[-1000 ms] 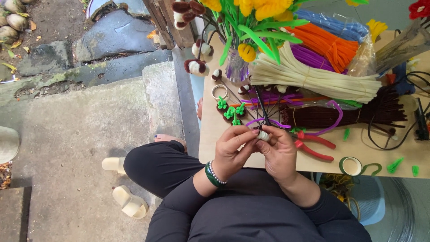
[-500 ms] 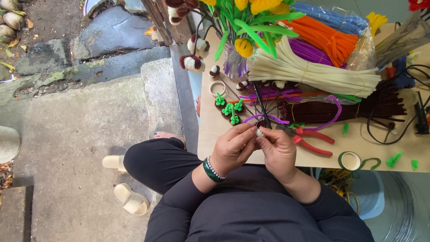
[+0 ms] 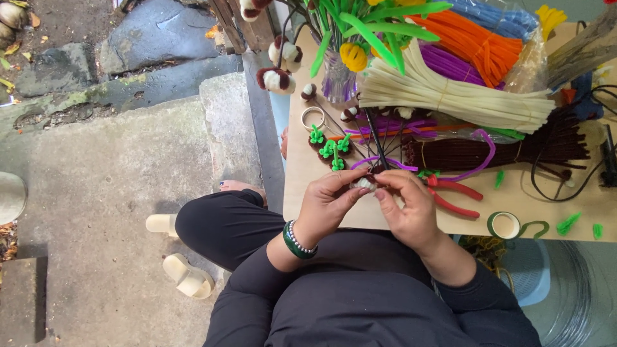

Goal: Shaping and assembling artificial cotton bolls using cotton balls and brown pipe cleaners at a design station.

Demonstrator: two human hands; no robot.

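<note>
You are sitting outdoors on a concrete and stone floor, at the near edge of a light wooden desk (image 3: 385,222) that fills the upper right of the head view. The largest loads sit toward its far edge: a cream bundle of fuzzy craft stems (image 3: 450,93), an orange bundle (image 3: 475,38) behind it, and a dark brown bundle (image 3: 501,151) lying along the desk's middle. A clear vase (image 3: 337,80) of finished stem flowers stands near the far left corner. Red-handled pliers (image 3: 456,196) and a roll of green tape (image 3: 504,225) rest by the near edge.

Both hands meet just over that near edge. Your left hand (image 3: 331,209) and right hand (image 3: 408,209) pinch, fingertips closed, a small white-and-brown fuzzy piece (image 3: 365,184) on a thin dark wire (image 3: 379,151).

By my judgement you are mid-way: several green pieces (image 3: 331,149) lie finished, this one is unfinished. Its long axis follows the wire, pointing away toward the far edge, leaning slightly left.
</note>
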